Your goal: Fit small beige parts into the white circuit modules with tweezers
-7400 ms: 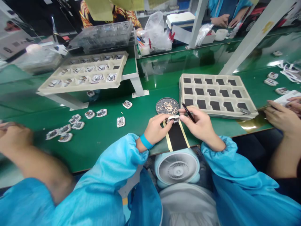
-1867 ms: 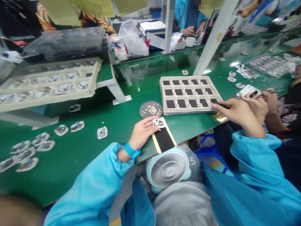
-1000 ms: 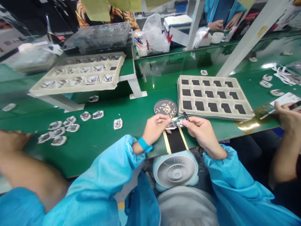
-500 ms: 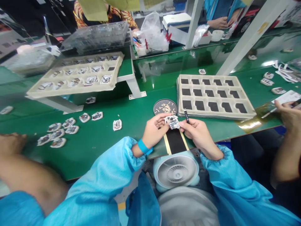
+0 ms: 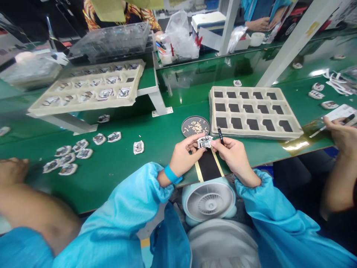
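Observation:
Between my two hands is a small white plastic housing with a circuit board in it (image 5: 205, 142), above the black strip with yellow edges (image 5: 209, 166). My left hand (image 5: 184, 156) grips its left side between thumb and fingers. My right hand (image 5: 232, 155) pinches its right edge with thumb and forefinger. Black tweezers (image 5: 220, 135) are also in the right hand, leaning up and away from the housing; their other end is hidden by the fingers. Just behind the housing is a round dark dish (image 5: 188, 127) of tiny tan pieces.
A stack of cream trays (image 5: 292, 118) with dark-bottomed pockets stands at the right. Several similar housings (image 5: 67, 159) lie on the green table at left. Behind them a filled tray (image 5: 92, 97) rests on a raised stand. Co-workers' arms (image 5: 343, 141) border both sides. A fan (image 5: 209, 203) sits below the edge.
The board part that hung out below the housing now lies closer over it, so the piece looks more compact. Both hands have shifted only slightly. The view has moved a little.

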{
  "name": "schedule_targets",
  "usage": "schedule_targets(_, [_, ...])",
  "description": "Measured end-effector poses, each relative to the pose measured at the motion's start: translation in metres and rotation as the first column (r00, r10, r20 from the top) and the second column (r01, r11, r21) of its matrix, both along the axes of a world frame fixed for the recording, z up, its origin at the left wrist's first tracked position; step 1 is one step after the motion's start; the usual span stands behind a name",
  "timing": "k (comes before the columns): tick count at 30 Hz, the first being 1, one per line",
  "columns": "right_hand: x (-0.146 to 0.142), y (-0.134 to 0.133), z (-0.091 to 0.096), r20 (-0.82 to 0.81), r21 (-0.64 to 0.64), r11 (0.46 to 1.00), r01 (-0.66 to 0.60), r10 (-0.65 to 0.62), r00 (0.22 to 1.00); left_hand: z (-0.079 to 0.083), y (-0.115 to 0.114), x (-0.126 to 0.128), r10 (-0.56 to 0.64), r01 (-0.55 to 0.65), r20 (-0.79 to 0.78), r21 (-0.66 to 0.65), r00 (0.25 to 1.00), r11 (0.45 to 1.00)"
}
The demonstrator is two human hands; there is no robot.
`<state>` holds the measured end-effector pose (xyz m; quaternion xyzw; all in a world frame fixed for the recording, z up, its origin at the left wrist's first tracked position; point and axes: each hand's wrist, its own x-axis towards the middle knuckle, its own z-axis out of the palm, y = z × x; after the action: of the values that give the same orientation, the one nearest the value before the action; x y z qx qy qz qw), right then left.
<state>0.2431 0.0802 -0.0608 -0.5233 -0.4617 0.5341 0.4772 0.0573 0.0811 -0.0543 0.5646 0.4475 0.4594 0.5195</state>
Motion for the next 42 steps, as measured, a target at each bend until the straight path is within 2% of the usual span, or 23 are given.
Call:
schedule_targets(6, [-0.004, 0.0, -0.001, 0.031, 0.037, 0.999, 0.04, -0.041, 0.999, 0.001, 0.0, 0.001, 0.019, -0.018, -0.028, 0.032, 0.999, 0.999])
schedule_targets(15, [-0.013, 0.001, 0.0, 0.093, 0.128, 0.988, 0.087, -0.099, 0.991, -0.001, -0.002, 0.001, 0.114, -0.091, -0.12, 0.178, 0.986, 0.98])
schedule_targets(21, [-0.018, 0.003, -0.006, 0.044, 0.197, 0.974, 0.11, -0.121, 0.992, 0.003, 0.0, 0.002, 0.073, -0.073, 0.076, 0.003, 0.994, 0.997])
schedule_targets(28, [-0.013, 0.007, -0.008, 0.01, 0.208, 0.978, 0.009, -0.012, 1.0, 0.004, 0.004, -0.003, 0.001, 0.031, 0.216, -0.142, 0.976, 0.989])
schedule_targets(35, [-0.009, 0.008, -0.012, -0.019, 0.215, 0.977, 0.005, -0.001, 1.0, 0.001, 0.005, -0.004, -0.04, 0.088, 0.264, -0.175, 0.964, 0.981])
schedule_targets(42, [-0.01, 0.015, -0.021, -0.083, 0.216, 0.976, -0.011, 0.03, 0.996, -0.002, 0.008, -0.005, -0.039, 0.082, 0.241, -0.171, 0.97, 0.982])
